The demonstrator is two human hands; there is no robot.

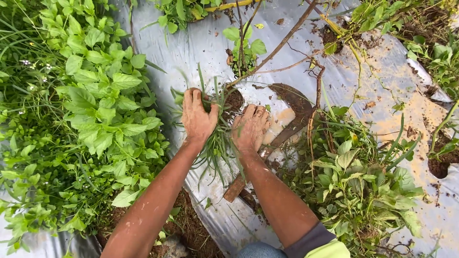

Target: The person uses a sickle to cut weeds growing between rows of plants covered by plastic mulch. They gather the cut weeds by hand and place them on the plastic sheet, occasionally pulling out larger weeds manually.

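Gripping a grass clump (217, 138), left hand (197, 117) and right hand (250, 128).

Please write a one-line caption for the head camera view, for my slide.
Two soil-stained hands, left and right, grip a grass clump at a hole in silver mulch film.

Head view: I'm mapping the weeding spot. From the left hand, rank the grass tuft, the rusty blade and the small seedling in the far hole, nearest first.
From the left hand:
1. Grass tuft, in its grip.
2. Rusty blade, to the right past the right hand.
3. Small seedling, farther up the sheet.
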